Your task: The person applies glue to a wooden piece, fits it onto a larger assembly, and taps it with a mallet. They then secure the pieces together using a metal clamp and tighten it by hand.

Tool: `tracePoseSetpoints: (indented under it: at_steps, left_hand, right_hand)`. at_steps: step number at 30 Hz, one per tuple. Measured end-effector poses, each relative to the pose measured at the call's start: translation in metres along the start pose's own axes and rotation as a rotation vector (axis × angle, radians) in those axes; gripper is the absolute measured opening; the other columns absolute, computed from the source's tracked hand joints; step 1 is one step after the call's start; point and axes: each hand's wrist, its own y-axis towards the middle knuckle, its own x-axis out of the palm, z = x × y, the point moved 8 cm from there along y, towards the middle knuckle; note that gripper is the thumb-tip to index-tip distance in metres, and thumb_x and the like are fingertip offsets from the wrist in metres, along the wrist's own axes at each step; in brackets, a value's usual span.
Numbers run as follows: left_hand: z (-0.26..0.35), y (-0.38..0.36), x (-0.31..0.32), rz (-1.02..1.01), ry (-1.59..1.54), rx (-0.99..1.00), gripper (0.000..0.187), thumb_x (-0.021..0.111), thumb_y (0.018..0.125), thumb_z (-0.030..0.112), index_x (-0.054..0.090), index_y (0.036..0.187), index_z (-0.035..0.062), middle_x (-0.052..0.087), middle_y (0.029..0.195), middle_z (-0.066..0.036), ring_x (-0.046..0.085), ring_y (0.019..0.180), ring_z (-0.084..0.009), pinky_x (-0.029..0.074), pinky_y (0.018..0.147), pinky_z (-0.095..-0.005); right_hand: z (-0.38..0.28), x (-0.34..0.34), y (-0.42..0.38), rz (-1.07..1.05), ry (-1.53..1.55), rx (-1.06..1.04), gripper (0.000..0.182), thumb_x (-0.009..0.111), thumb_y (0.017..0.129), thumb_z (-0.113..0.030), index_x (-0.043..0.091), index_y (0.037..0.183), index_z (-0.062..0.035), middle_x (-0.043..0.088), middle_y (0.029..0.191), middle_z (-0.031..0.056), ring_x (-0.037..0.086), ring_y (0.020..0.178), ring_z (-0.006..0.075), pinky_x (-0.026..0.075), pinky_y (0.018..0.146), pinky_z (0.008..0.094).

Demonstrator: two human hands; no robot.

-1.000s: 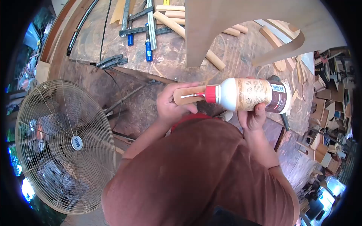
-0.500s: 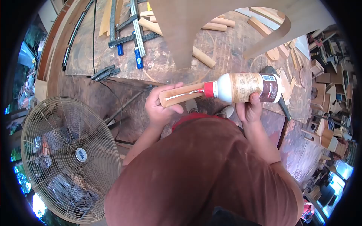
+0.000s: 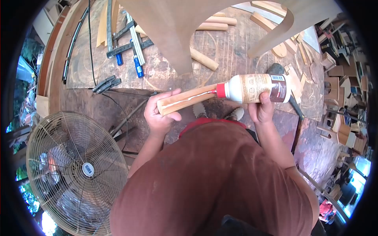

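My left hand (image 3: 159,114) is closed around the near end of a wooden strip (image 3: 183,101), thumb below and fingers above. A white line of glue (image 3: 189,97) runs along the strip's upper face. In my right hand (image 3: 262,110) is a white glue bottle (image 3: 256,88) with a red cap and a brown and tan label, lying on its side. Its red nozzle points left and sits at the strip's right end, where the glue line ends.
Ahead is a worn workbench (image 3: 134,86) with bar clamps (image 3: 132,41), wooden pieces (image 3: 204,59) and a dark-headed hammer (image 3: 293,104). A large curved panel (image 3: 169,23) overhangs it. A caged fan (image 3: 78,169) stands at the left. Wooden parts (image 3: 340,133) crowd the right.
The glue line has grown longer toward the right as the nozzle shifted along the strip. My left hand and the strip have moved slightly left in view.
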Motion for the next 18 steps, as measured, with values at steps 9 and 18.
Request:
tracePoseSetpoints:
  at_steps: [9, 18]
  left_hand:
    - [-0.003, -0.001, -0.006, 0.001, -0.002, 0.003, 0.073, 0.085, 0.062, 0.038, 0.052, 0.115, -0.0006, 0.066, 0.115, -0.024, 0.065, 0.110, -0.0284, 0.053, 0.095, -0.0387]
    - [-0.009, -0.003, -0.015, -0.017, -0.001, -0.030, 0.074, 0.084, 0.064, 0.041, 0.051, 0.116, 0.0001, 0.065, 0.118, -0.024, 0.065, 0.110, -0.0287, 0.051, 0.097, -0.0393]
  right_hand:
    - [-0.014, -0.030, 0.005, 0.059, -0.093, -0.087, 0.058, 0.078, 0.082, -0.026, 0.052, 0.129, -0.0039, 0.062, 0.123, 0.0076, 0.058, 0.117, 0.0232, 0.045, 0.105, 0.0424]
    - [-0.011, -0.045, 0.010, 0.088, -0.104, -0.085, 0.056, 0.078, 0.082, -0.021, 0.051, 0.129, -0.0041, 0.061, 0.122, 0.0078, 0.058, 0.117, 0.0227, 0.045, 0.104, 0.0405]
